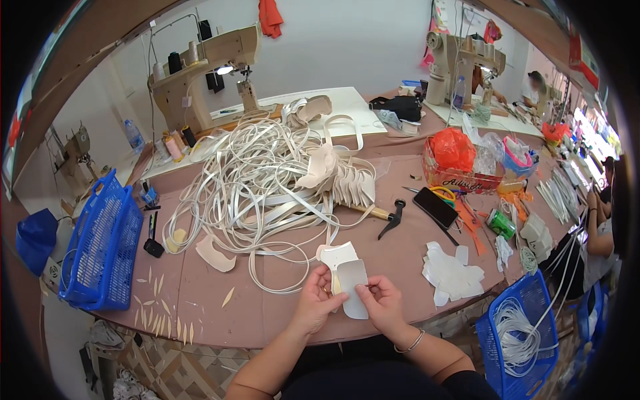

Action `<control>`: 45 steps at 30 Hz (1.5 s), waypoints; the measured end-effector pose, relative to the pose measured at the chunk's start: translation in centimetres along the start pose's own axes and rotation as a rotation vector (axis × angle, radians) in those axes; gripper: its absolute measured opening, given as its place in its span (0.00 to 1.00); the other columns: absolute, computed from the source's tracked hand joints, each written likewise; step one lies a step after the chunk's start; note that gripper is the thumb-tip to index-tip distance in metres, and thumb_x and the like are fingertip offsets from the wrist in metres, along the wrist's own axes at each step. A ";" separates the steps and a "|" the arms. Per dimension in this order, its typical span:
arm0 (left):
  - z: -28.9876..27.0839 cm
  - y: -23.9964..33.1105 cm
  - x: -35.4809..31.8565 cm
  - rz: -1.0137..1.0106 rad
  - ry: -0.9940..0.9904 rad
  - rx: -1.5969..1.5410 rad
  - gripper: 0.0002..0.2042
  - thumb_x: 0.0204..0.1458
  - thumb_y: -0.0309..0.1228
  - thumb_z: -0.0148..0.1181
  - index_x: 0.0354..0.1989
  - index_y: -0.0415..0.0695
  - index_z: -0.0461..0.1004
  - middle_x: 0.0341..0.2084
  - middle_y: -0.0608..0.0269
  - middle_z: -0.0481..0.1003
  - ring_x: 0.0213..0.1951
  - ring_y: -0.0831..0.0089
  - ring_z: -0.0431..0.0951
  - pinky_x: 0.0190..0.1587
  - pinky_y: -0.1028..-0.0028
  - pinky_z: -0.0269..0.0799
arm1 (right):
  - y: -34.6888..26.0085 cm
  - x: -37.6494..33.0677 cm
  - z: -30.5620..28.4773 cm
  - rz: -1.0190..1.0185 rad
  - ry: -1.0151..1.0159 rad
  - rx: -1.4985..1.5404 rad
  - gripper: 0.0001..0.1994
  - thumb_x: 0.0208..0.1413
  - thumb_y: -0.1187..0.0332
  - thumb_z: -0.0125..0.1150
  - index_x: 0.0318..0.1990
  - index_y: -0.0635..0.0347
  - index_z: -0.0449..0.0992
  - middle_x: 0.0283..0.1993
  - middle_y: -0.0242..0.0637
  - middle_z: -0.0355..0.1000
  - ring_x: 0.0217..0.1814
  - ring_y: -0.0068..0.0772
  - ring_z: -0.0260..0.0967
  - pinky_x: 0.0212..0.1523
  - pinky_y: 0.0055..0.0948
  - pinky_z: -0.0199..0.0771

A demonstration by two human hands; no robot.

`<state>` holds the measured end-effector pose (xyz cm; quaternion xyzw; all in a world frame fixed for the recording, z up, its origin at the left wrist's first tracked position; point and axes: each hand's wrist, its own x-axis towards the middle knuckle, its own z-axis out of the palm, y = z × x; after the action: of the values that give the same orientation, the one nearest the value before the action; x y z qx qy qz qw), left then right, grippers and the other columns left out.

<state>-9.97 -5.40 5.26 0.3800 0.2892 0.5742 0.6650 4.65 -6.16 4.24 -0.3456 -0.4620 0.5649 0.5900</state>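
Observation:
My left hand [316, 304] and my right hand [385, 307] meet over the table's front edge. Between them they grip a white, round-cornered shoe-upper piece [353, 280], pinched at its left and right sides. Close behind it lies a pale strip-edged part [337, 255], partly covered by the piece and my fingers. A large tangle of white straps [247, 180] spreads just beyond my hands. At its right end sits a row of stacked beige upper pieces [353, 185]. A hammer [393, 217] with a black head and wooden handle rests beside that stack.
Blue baskets [107, 247] stand at the left; another blue basket [517, 333], holding white cord, is low at the right. Flat white pieces [453, 273], a phone [435, 207] and a green can [501, 225] lie rightward. Sewing machines [193, 87] stand behind; people work far right.

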 end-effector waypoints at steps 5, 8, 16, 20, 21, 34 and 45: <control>0.3 -0.1 0.0 0.022 -0.024 -0.035 0.33 0.39 0.14 0.59 0.56 0.38 0.52 0.46 0.58 0.65 0.47 0.73 0.68 0.48 0.75 0.66 | 0.0 0.0 0.1 -0.016 0.018 0.004 0.06 0.53 0.75 0.54 0.37 0.66 0.67 0.31 0.33 0.70 0.32 0.16 0.67 0.32 0.15 0.70; 0.2 -0.4 0.2 0.035 0.009 -0.018 0.32 0.40 0.14 0.58 0.55 0.38 0.53 0.46 0.57 0.65 0.47 0.72 0.68 0.49 0.74 0.66 | 0.1 0.0 0.1 -0.007 0.018 -0.010 0.06 0.53 0.75 0.54 0.37 0.66 0.67 0.31 0.33 0.70 0.31 0.16 0.67 0.32 0.15 0.70; 0.0 -0.7 0.3 -0.004 0.100 -0.021 0.26 0.43 0.14 0.54 0.53 0.38 0.56 0.46 0.56 0.66 0.48 0.70 0.69 0.51 0.72 0.66 | 1.7 0.5 -0.5 -0.099 -0.033 -0.333 0.06 0.49 0.73 0.59 0.35 0.64 0.71 0.29 0.33 0.70 0.29 0.19 0.67 0.31 0.20 0.69; -1.6 -1.7 0.5 -0.014 0.124 -0.029 0.20 0.45 0.15 0.52 0.49 0.37 0.61 0.42 0.58 0.70 0.44 0.72 0.72 0.46 0.74 0.68 | -0.5 0.8 -0.3 -0.220 -0.108 -0.588 0.08 0.48 0.73 0.60 0.35 0.64 0.73 0.30 0.35 0.70 0.30 0.22 0.69 0.32 0.22 0.70; -1.8 -1.8 0.4 -0.005 0.127 -0.032 0.19 0.46 0.15 0.51 0.48 0.37 0.63 0.40 0.59 0.71 0.43 0.71 0.73 0.45 0.74 0.69 | -0.5 0.8 -0.2 -0.167 -0.112 -0.568 0.08 0.48 0.72 0.60 0.36 0.64 0.73 0.30 0.36 0.71 0.30 0.22 0.69 0.32 0.22 0.70; -1.5 -2.2 0.5 0.073 0.175 0.065 0.17 0.48 0.18 0.53 0.49 0.37 0.63 0.39 0.61 0.72 0.38 0.78 0.73 0.37 0.81 0.68 | 0.8 1.1 -0.2 0.101 -0.108 -0.302 0.07 0.50 0.74 0.58 0.35 0.66 0.69 0.29 0.31 0.70 0.29 0.16 0.68 0.30 0.15 0.70; -1.9 -2.2 0.0 0.009 0.084 0.182 0.16 0.47 0.18 0.53 0.46 0.37 0.63 0.38 0.59 0.72 0.41 0.77 0.72 0.45 0.77 0.68 | 0.5 3.1 -1.2 0.212 -0.206 -0.115 0.14 0.47 0.73 0.61 0.41 0.66 0.66 0.37 0.35 0.69 0.40 0.20 0.67 0.38 0.19 0.70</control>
<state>-10.32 -5.16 2.44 0.4158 0.3663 0.5641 0.6122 5.35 -2.87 3.84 -0.3660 -0.5126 0.6290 0.4557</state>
